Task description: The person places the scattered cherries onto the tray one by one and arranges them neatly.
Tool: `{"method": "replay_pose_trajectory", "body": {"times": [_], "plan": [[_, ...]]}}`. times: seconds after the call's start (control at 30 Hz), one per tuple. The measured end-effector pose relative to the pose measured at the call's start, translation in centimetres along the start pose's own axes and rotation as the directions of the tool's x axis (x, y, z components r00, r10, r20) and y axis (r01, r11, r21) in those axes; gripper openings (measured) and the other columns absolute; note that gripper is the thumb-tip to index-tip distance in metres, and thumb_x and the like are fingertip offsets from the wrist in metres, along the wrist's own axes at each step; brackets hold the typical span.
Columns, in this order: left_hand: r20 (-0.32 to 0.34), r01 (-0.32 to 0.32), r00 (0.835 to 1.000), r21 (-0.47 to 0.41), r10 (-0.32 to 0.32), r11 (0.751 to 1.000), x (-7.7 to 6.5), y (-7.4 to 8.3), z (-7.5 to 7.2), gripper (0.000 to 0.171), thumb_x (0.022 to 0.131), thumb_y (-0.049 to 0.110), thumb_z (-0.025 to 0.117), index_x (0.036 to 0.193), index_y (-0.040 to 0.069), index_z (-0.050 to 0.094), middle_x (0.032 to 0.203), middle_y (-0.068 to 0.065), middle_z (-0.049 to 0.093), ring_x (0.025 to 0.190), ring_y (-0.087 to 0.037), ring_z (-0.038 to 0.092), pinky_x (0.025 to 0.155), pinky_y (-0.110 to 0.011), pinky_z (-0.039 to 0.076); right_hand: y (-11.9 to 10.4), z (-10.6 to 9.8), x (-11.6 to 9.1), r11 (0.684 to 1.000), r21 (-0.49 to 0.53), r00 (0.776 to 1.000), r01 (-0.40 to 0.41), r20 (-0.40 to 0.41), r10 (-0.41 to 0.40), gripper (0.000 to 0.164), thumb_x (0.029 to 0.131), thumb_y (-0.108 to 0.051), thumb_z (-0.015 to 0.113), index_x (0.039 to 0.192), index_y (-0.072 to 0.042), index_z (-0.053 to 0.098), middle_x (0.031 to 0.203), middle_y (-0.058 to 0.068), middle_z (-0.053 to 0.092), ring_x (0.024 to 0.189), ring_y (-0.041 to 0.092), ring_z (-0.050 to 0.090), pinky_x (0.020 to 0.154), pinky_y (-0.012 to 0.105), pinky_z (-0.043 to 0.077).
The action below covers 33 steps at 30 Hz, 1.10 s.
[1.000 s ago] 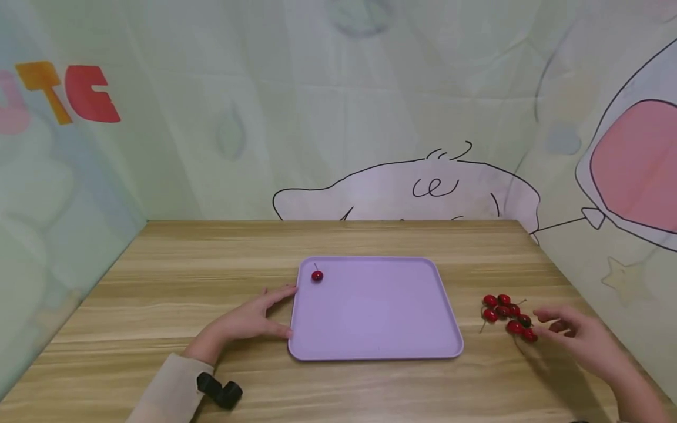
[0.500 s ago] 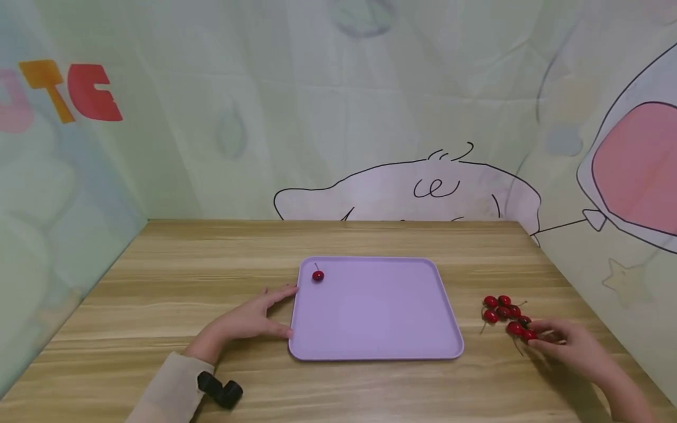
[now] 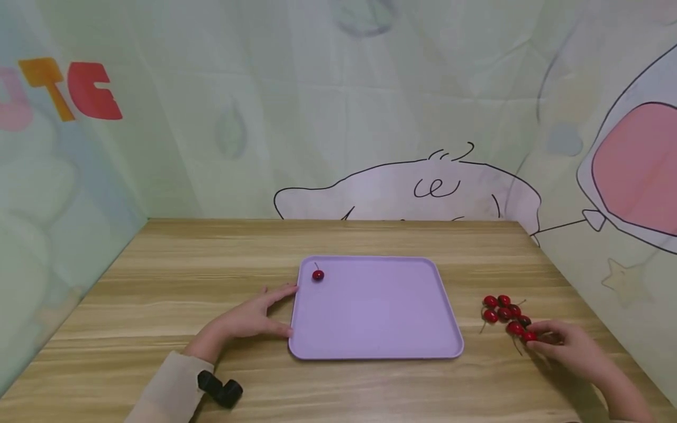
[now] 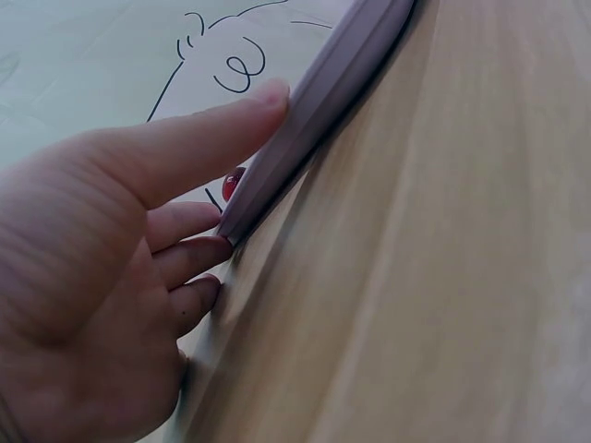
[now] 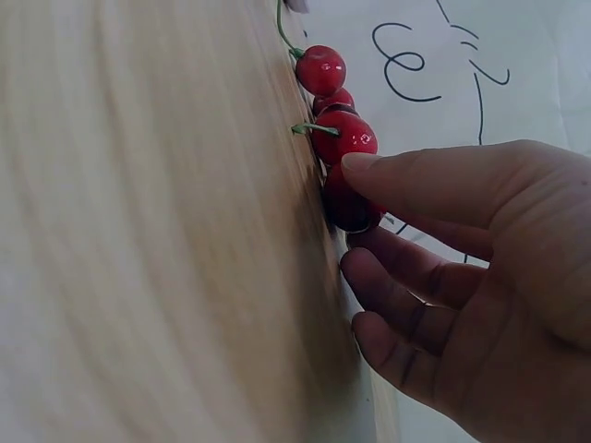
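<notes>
A lilac tray (image 3: 375, 311) lies flat at the middle of the table. One red cherry with a stem (image 3: 318, 275) sits in its far left corner. My left hand (image 3: 245, 317) touches the tray's left rim with extended thumb and fingertips. To the right of the tray, several cherries (image 3: 504, 313) lie clustered on the wood. At the cluster's near right end, my right hand (image 3: 573, 349) pinches a cherry (image 3: 529, 336) between thumb and fingers. In the right wrist view the thumb presses that dark red cherry (image 5: 346, 198), partly hidden behind another cherry (image 5: 343, 138).
The wooden table (image 3: 370, 388) extends around the tray. A printed cloth backdrop (image 3: 344, 117) stands behind it and along both sides. A black strap piece (image 3: 219, 389) sits on the left sleeve (image 3: 166, 390).
My right hand has come down and left onto the nearest right cherry, its fingers drawing together around it. The left hand and tray have stayed in place.
</notes>
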<state>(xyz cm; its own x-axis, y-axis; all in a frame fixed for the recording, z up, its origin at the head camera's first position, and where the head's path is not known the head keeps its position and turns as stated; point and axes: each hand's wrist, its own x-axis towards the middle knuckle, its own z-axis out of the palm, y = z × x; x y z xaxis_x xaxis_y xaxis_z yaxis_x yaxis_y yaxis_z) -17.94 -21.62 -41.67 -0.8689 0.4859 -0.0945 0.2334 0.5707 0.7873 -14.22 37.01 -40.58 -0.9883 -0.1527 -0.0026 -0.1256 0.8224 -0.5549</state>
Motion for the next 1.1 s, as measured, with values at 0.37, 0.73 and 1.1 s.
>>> {"method": "replay_pose_trajectory", "body": {"times": [0.37,0.73,1.1], "plan": [[-0.003,0.046,0.999,-0.019,-0.046,0.999,0.1,0.0,0.0,0.093,0.076,0.038,0.081,0.151,0.011,0.033,0.159,-0.014,0.023,0.139,-0.056,-0.01,0.109,-0.072,-0.002,0.1,0.1,-0.1,1.0,0.028,1.0,-0.011,-0.007,0.012,0.028,0.084,-0.009,0.073,0.106,0.007,0.065,0.096,0.017,0.07,0.075,-0.008,0.056,0.062,0.02,0.049],[-0.004,0.047,0.999,-0.008,-0.047,0.999,-0.1,0.0,0.1,0.093,0.076,0.037,0.081,0.151,0.011,0.033,0.158,-0.015,0.023,0.141,-0.054,-0.007,0.11,-0.07,-0.002,-1.3,-0.9,-0.2,0.998,0.034,0.998,-0.053,0.028,0.052,0.035,0.089,-0.017,0.069,0.116,0.005,0.062,0.098,0.012,0.069,0.076,0.0,0.058,0.064,0.023,0.049],[-0.01,0.014,1.0,-0.001,-0.014,1.0,-0.2,0.1,0.0,0.091,0.076,0.034,0.081,0.15,0.009,0.034,0.157,-0.017,0.024,0.14,-0.056,-0.007,0.11,-0.069,-0.004,-3.9,-2.4,1.6,1.0,0.004,0.999,0.014,-0.036,-0.014,0.035,0.09,-0.02,0.069,0.115,0.003,0.063,0.099,0.011,0.068,0.077,-0.005,0.056,0.064,0.022,0.052]]}}
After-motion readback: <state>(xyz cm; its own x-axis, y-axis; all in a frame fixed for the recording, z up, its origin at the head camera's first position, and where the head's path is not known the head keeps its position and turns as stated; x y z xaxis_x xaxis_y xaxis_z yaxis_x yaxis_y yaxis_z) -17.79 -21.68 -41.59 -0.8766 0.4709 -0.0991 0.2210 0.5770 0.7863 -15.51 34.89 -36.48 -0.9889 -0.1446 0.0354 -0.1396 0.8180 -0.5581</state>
